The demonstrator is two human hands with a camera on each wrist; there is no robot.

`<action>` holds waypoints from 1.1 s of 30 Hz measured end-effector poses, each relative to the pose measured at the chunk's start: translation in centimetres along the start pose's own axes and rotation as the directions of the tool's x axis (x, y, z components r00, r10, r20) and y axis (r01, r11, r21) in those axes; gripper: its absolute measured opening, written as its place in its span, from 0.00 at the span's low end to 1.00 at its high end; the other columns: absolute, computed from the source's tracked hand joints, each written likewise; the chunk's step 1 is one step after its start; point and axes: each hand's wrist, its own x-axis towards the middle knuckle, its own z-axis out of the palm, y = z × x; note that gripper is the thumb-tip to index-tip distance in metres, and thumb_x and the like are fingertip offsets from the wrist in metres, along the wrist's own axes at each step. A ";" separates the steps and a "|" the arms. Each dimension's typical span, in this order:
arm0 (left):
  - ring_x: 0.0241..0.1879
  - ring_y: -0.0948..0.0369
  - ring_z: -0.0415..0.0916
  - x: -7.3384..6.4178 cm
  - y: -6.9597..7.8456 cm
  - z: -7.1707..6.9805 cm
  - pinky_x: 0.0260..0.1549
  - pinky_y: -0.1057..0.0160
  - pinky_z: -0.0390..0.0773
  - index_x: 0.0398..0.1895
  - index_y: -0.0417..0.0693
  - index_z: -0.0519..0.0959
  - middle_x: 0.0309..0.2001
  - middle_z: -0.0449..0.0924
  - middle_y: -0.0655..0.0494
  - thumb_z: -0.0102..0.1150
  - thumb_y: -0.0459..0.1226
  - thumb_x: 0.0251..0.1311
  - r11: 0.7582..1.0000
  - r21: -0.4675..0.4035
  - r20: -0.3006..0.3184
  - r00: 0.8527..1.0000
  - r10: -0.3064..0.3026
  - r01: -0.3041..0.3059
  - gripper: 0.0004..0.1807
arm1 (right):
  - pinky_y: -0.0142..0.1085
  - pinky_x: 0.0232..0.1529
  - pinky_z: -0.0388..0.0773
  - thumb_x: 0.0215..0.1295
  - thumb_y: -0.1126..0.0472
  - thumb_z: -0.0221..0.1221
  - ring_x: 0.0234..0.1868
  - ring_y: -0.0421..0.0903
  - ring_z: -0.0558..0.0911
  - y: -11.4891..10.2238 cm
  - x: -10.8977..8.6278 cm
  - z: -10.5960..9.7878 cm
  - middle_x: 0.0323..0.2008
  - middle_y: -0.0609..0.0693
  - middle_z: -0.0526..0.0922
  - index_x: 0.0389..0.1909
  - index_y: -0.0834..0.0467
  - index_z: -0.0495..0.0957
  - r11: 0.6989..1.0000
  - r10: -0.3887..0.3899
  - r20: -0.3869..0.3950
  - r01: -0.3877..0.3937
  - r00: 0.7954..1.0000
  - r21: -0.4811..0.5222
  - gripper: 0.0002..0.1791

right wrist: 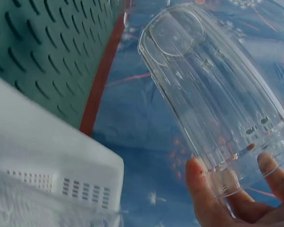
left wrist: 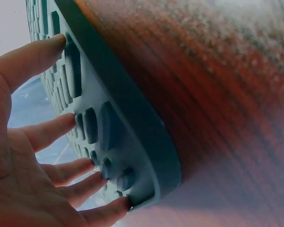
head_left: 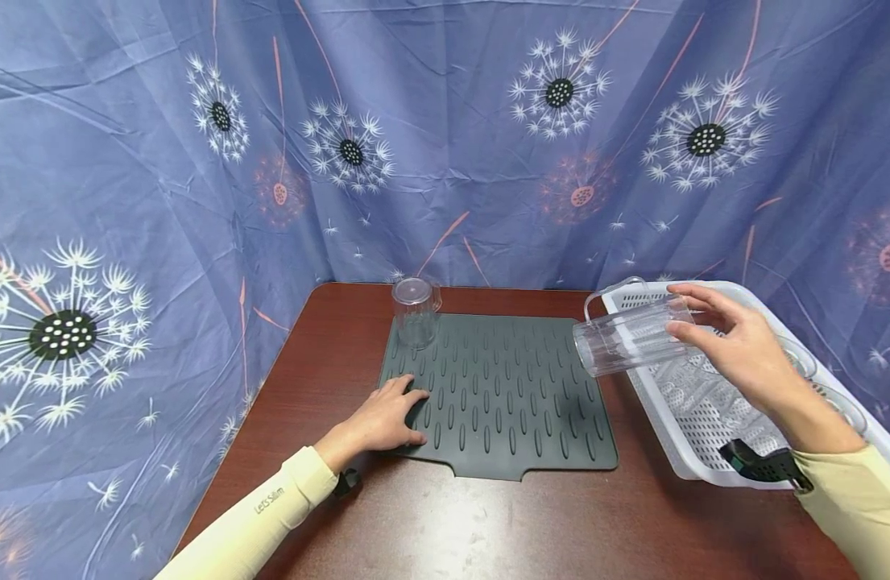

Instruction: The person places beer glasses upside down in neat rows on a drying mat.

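Note:
My right hand (head_left: 734,346) grips a clear mug (head_left: 626,334) by one end, the thumb on one side and fingers on the other. The mug is tilted nearly on its side, its handle on the upper side, in the air between the mat and the basket. In the right wrist view the mug (right wrist: 213,94) has ribbed, see-through walls. My left hand (head_left: 387,415) rests with spread fingers on the near left corner of a dark grey-green ridged mat (head_left: 498,387); the fingertips touch its surface in the left wrist view. Another clear mug (head_left: 416,314) stands upside down on the mat's far left corner.
A white perforated basket (head_left: 651,411) stands right of the mat, under my right arm, with several clear mugs (head_left: 749,403) lying in it. The brown wooden table (head_left: 445,524) ends at a blue dandelion-print cloth (head_left: 445,161) behind and at the left.

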 end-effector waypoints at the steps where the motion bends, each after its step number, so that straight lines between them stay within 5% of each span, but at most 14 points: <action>1: 0.76 0.43 0.54 0.0 0.0 0.0 0.68 0.36 0.61 0.70 0.54 0.73 0.77 0.56 0.41 0.72 0.53 0.54 1.000 -0.002 0.000 1.000 -0.001 0.001 0.39 | 0.19 0.40 0.73 0.69 0.59 0.64 0.44 0.24 0.80 0.0 0.0 0.3 0.47 0.27 0.79 0.69 0.52 0.72 1.000 0.014 0.005 -0.014 1.000 0.022 0.28; 7: 0.76 0.42 0.54 0.1 0.2 0.0 0.68 0.36 0.61 0.69 0.53 0.74 0.76 0.56 0.40 0.71 0.54 0.55 1.000 -0.014 -0.007 1.000 0.002 -0.002 0.38 | 0.20 0.39 0.78 0.70 0.61 0.63 0.40 0.26 0.82 0.1 0.2 1.3 0.46 0.28 0.81 0.68 0.51 0.73 0.987 0.048 0.018 -0.050 0.999 0.150 0.26; 11: 0.75 0.41 0.54 0.1 0.2 0.0 0.67 0.36 0.62 0.68 0.53 0.74 0.76 0.57 0.39 0.71 0.54 0.55 1.000 -0.016 -0.004 1.000 -0.004 0.004 0.38 | 0.22 0.38 0.79 0.69 0.64 0.63 0.39 0.28 0.82 0.1 0.3 2.2 0.45 0.33 0.83 0.67 0.51 0.75 0.948 0.067 0.032 -0.074 0.997 0.310 0.26; 16: 0.75 0.42 0.55 0.3 0.2 -0.2 0.66 0.37 0.63 0.68 0.54 0.75 0.76 0.57 0.40 0.70 0.54 0.56 1.000 -0.007 0.005 1.000 -0.014 0.014 0.36 | 0.23 0.37 0.77 0.68 0.63 0.64 0.39 0.29 0.80 -0.1 0.5 3.2 0.42 0.34 0.83 0.64 0.48 0.77 0.919 0.121 0.045 -0.129 0.992 0.372 0.24; 19: 0.75 0.43 0.56 0.3 0.2 -0.3 0.65 0.37 0.65 0.68 0.54 0.75 0.75 0.58 0.40 0.71 0.53 0.56 1.000 0.001 0.008 1.000 -0.020 0.020 0.36 | 0.25 0.36 0.78 0.68 0.62 0.64 0.38 0.31 0.80 -0.4 0.6 3.8 0.41 0.36 0.82 0.62 0.47 0.78 0.878 0.152 0.073 -0.169 0.986 0.447 0.23; 22: 0.74 0.42 0.56 0.3 0.4 -0.5 0.65 0.37 0.65 0.68 0.53 0.75 0.75 0.58 0.39 0.71 0.53 0.56 1.000 -0.002 0.014 1.000 -0.016 0.017 0.36 | 0.27 0.36 0.82 0.68 0.64 0.64 0.37 0.33 0.81 -0.6 0.6 4.3 0.42 0.41 0.80 0.61 0.50 0.78 0.803 0.176 0.100 -0.201 0.979 0.561 0.21; 28: 0.74 0.42 0.57 0.2 0.5 -0.9 0.65 0.36 0.64 0.68 0.54 0.75 0.75 0.59 0.40 0.71 0.53 0.56 1.000 0.001 0.012 1.000 -0.015 0.014 0.36 | 0.27 0.38 0.83 0.69 0.61 0.64 0.44 0.31 0.78 -1.1 0.6 5.5 0.48 0.44 0.74 0.60 0.50 0.78 0.800 0.194 0.102 -0.217 0.976 0.559 0.20; 33: 0.73 0.42 0.59 0.3 0.3 -1.0 0.64 0.35 0.65 0.68 0.55 0.75 0.74 0.61 0.41 0.71 0.53 0.56 1.000 0.020 0.007 1.000 -0.010 0.010 0.36 | 0.28 0.37 0.83 0.69 0.61 0.63 0.42 0.32 0.81 -1.7 0.6 6.8 0.43 0.40 0.80 0.55 0.44 0.80 0.780 0.191 0.117 -0.224 0.974 0.584 0.15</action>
